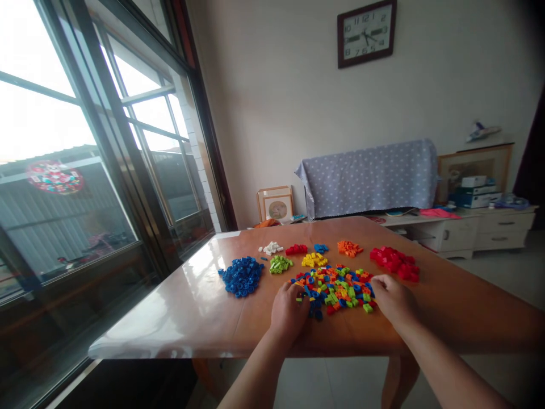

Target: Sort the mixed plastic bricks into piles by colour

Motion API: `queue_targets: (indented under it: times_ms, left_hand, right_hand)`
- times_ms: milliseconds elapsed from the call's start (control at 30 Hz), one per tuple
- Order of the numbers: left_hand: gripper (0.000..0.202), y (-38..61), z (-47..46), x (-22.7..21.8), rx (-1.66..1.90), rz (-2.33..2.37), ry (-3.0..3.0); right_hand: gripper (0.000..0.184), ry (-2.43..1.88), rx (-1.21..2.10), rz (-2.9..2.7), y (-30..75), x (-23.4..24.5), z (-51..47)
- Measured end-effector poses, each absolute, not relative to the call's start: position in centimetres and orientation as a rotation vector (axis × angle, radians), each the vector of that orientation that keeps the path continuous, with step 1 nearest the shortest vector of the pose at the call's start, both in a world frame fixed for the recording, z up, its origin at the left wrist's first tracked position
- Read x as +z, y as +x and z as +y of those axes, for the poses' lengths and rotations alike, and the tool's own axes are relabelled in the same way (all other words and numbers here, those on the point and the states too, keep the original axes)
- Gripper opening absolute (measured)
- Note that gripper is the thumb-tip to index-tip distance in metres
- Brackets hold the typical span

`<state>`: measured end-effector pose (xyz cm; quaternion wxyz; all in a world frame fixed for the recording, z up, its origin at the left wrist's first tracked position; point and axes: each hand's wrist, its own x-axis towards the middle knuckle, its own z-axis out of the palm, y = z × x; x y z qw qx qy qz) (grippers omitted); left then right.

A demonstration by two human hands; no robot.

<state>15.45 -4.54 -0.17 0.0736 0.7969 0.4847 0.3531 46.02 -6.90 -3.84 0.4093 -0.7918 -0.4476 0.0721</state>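
A mixed pile of toy building bricks point(340, 287) in blue, orange, green, yellow and red lies between my hands. At its left edge is my left hand point(289, 309), fingers curled inward; a small green piece shows by the fingertips, but what they grip is hidden. My right hand point(394, 298) is at the pile's right edge, thumb and fingers pinched together, their contents too small to make out. Close beyond the right hand sits a heap of red bricks point(395, 262). Left of the left hand is a large heap of blue round bricks point(242, 276).
On the brown table point(204, 318), smaller heaps stand behind the mix: white bricks point(272, 248), green bricks point(280, 264), red bricks point(297, 249), yellow bricks point(314, 259), blue bricks point(321, 248) and orange bricks point(349, 248). A low white cabinet point(455, 236) stands beyond the table.
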Motion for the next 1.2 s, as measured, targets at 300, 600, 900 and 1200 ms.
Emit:
queue_targets:
  times_ms: [300, 600, 900, 1200]
  left_hand:
    - [0.024, 6.3, 1.2, -0.1, 1.203, 1.896, 2.104]
    - [0.039, 1.4, 4.1, 1.0, 1.212, 2.093, 1.963]
    - [0.03, 4.0, 1.1, 0.2, 1.207, 1.937, 2.079]
    - [0.014, 12.5, -5.2, 0.4, 0.95, 1.274, 2.408]
  right_hand:
    - [0.037, -2.024, 0.215, -1.147, 46.7, -4.3, -6.4]
    - [0.038, -1.995, 0.222, -1.174, 47.6, -5.3, -5.8]
    - [0.036, -2.016, 0.173, -1.153, 46.7, -4.7, -6.3]
    - [0.032, -1.996, 0.152, -1.126, 46.0, -3.7, -6.8]
